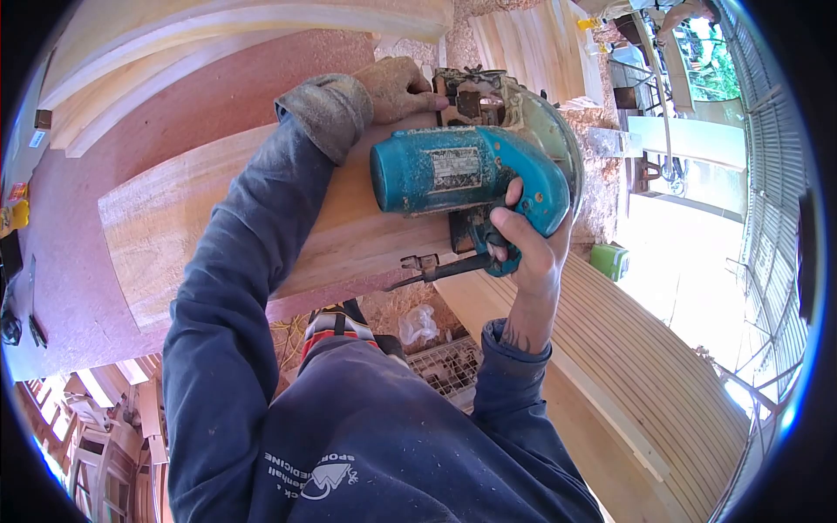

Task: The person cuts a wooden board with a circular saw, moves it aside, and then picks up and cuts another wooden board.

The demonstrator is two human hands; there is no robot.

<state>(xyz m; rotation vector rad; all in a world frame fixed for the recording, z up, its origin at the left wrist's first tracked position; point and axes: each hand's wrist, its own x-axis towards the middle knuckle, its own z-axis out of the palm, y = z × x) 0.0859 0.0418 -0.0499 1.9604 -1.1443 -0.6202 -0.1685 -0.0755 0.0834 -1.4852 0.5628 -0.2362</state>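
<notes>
A teal circular saw [440, 170], dusty with sawdust, lies across the right end of a wide wooden board [187, 227]. My right hand [527, 240] is wrapped round its rear handle, the thumb over the grip. The blade guard [554, 131] is on the saw's right side, and a black power cord [440, 268] comes off the handle. My left hand [397, 91], coated in dust, is closed at the far side of the board. Its thumb touches the saw's metal base plate [442, 87]; the other fingers are curled and partly hidden.
The board rests on a reddish table [74, 270]. Curved planks [235, 26] lie at the far left, and more boards [532, 48] beyond the saw. A long grooved panel [645, 349] is at the right, near a green box [610, 260]. A plastic bag [418, 324] lies below.
</notes>
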